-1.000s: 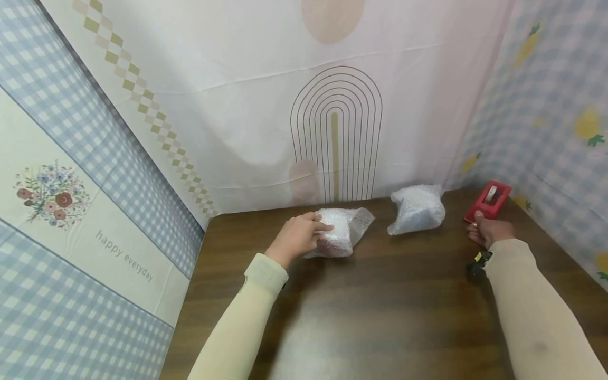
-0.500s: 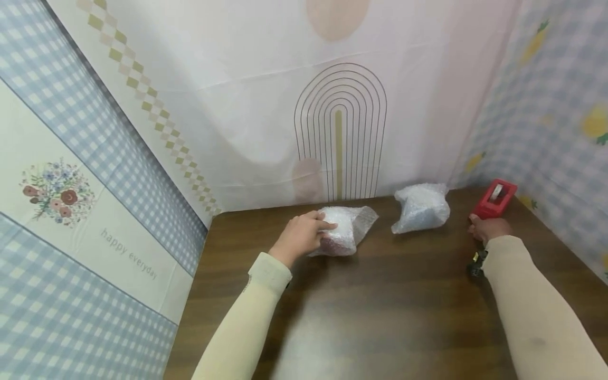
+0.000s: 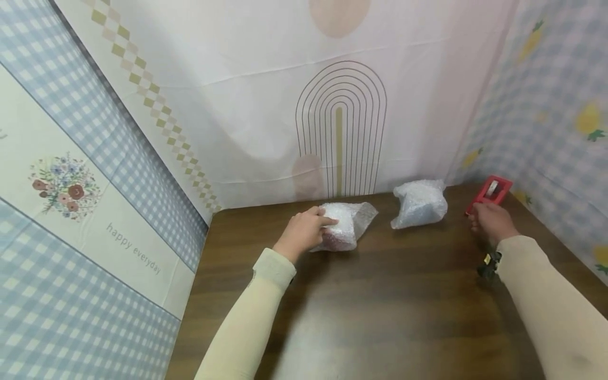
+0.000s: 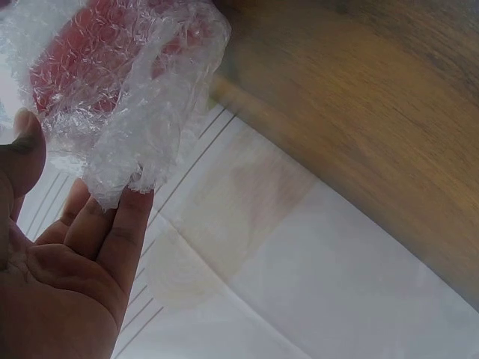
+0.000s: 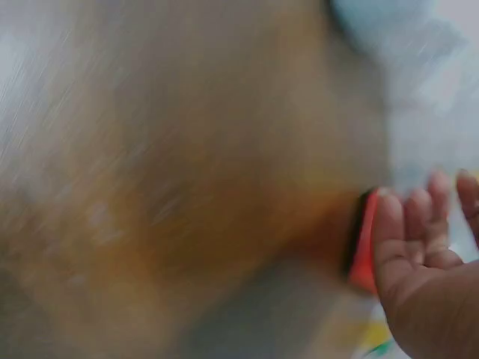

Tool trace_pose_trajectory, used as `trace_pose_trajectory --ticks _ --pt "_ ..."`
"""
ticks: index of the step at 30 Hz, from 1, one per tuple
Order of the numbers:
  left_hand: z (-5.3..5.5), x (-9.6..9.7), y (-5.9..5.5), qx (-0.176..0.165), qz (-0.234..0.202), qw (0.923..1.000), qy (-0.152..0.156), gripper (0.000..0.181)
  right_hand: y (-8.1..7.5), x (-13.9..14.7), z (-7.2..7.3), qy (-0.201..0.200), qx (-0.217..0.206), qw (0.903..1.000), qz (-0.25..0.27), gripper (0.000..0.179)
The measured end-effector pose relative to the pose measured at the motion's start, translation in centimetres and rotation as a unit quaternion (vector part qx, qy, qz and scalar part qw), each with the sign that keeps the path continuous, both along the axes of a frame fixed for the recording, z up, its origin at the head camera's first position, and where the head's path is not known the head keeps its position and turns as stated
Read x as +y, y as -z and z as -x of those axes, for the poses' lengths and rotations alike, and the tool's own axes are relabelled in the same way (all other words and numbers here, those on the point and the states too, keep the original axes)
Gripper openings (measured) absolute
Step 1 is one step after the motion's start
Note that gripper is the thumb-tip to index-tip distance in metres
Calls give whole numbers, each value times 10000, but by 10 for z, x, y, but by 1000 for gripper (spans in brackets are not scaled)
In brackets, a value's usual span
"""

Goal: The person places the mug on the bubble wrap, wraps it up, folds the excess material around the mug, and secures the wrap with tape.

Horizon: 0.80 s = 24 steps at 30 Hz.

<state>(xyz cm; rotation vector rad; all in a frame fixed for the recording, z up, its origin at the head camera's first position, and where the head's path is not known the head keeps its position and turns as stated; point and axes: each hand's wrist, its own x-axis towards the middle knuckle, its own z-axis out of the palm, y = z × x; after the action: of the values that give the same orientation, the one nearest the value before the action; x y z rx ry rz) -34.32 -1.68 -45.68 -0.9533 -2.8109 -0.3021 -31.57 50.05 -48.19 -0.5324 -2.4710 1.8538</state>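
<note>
In the head view, my left hand (image 3: 304,232) holds a bubble-wrapped package (image 3: 343,224) on the table, thumb on the near side. The left wrist view shows something red through the bubble wrap (image 4: 127,82), with the thumb on one side and the fingers under the loose wrap edge. My right hand (image 3: 494,219) is at the near end of a red tape dispenser (image 3: 500,198) with a roll in it. In the blurred right wrist view its fingers are loosely bent beside the dispenser (image 5: 364,254), the thumb apart. No tape strip can be made out.
A second bubble-wrapped package (image 3: 420,203) lies between the first one and the dispenser. The brown wooden table (image 3: 380,301) ends at a white printed cloth (image 3: 256,105) at the back. Checked cloths (image 3: 565,68) hang at both sides.
My right hand has shifted up over the near end of the tape dispenser, its wrist swinging right. The left hand stays on its package. The view has shifted slightly.
</note>
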Motion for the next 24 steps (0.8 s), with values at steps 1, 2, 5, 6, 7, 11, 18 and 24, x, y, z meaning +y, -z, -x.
trace_pose_trajectory --ticks 1,2,5,6,7,11,18,24 --pt "0 0 0 6 26 10000 -11 40 -7 -8 3 -30 232 9994 -252 32" --pt "0 0 -1 2 46 10000 -31 41 -14 -17 6 -70 445 9978 -488 33" --pt "0 1 -1 26 100 9999 -73 41 -37 -55 18 -405 1010 9873 -1160 43" --pt "0 1 0 39 119 9999 -73 41 -45 -70 22 -616 1095 9831 -1330 46" --pt "0 1 0 58 130 9999 -60 41 -53 -85 26 -889 1127 9788 -1460 48" --pt "2 3 2 131 121 9998 33 40 -75 -158 39 -2051 1103 9570 -1732 49" --pt "1 3 6 67 -25 10000 32 39 -85 -277 52 -3376 579 9169 -2048 43" --pt "0 -1 11 65 -262 9996 -76 38 -79 -312 66 -3496 -81 9106 -2204 42"
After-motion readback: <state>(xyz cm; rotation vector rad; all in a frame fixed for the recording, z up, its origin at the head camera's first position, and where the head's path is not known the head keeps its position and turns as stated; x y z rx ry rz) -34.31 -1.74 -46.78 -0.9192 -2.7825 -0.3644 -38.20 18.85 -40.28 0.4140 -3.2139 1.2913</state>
